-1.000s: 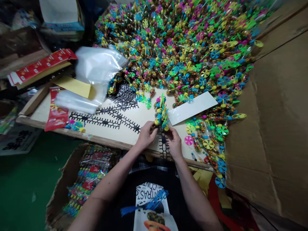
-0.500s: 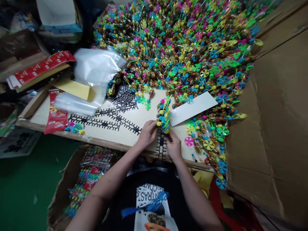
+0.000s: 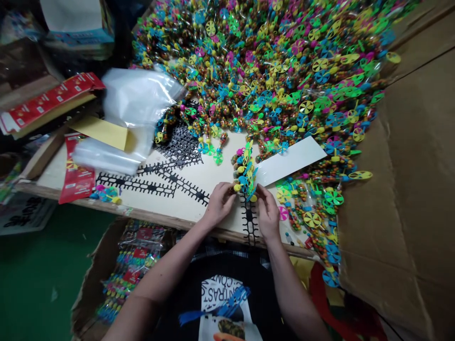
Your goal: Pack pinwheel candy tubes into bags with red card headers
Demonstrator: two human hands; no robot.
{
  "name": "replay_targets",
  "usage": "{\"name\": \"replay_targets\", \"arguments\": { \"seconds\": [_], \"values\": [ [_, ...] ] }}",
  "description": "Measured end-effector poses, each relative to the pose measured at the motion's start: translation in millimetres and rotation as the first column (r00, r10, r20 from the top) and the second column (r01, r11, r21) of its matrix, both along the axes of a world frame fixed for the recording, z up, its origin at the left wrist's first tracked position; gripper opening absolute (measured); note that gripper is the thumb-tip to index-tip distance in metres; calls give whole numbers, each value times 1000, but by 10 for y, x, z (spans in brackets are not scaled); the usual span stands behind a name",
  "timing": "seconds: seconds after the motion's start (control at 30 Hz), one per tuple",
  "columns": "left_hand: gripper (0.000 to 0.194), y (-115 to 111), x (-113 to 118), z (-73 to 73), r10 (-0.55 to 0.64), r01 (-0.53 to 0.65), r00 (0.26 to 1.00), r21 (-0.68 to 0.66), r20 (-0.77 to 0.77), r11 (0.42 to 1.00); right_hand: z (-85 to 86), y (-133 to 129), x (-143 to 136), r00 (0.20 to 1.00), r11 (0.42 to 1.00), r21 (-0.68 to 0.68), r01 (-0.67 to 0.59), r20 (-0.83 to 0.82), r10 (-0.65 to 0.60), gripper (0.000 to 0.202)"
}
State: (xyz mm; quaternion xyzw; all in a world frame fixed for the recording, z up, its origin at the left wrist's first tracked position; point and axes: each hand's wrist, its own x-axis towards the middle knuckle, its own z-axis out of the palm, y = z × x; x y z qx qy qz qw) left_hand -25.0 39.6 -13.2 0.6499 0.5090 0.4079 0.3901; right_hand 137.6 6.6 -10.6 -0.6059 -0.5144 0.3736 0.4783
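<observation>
A black plastic strip with rows of prongs point(image 3: 250, 219) lies upright in the picture near the table's front edge. Its far part carries a row of small candy-filled toys with coloured fan wheels point(image 3: 244, 163). At the near end of that row, my left hand point(image 3: 219, 203) has thumb and fingers closed at a yellow-tipped fan toy point(image 3: 237, 188). My right hand point(image 3: 269, 213) is closed on the row's right side, its fingertips at the blue and yellow fans; the exact grip is partly hidden. A white card point(image 3: 293, 160) lies just right of the row.
A large heap of fan toys point(image 3: 270, 71) covers the table's back and right. More black strips point(image 3: 142, 186), clear plastic bags point(image 3: 135, 99) and red printed cards point(image 3: 76, 175) lie left. A carton of packed toys point(image 3: 130, 265) stands below; a cardboard wall point(image 3: 394, 199) borders the right.
The strip with its row of toys has shifted slightly right, and both hands have moved with it. My right hand's fingertips have gone from the strip up to the fans. The camera view has turned slightly.
</observation>
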Motion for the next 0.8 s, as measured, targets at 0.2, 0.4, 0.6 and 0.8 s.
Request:
{"name": "replay_targets", "arguments": {
  "seconds": [0.2,0.4,0.6,0.8],
  "values": [
    [14,25,36,-11,35,-32,998,-45,53,998,81,67,-88,985,988,17,-153,-83,154,56],
    [10,24,68,-6,35,-35,999,34,-1,999,75,45,-141,982,982,22,-189,-24,189,58],
    [13,19,83,16,28,9,975,164,-221,986,130,40,-149,966,967,3,-253,55,253,55],
    [17,175,-193,170,-150,182,949,93,-276,979,162,262,157,971,988,27,-152,193,144,46]
  ]
}}
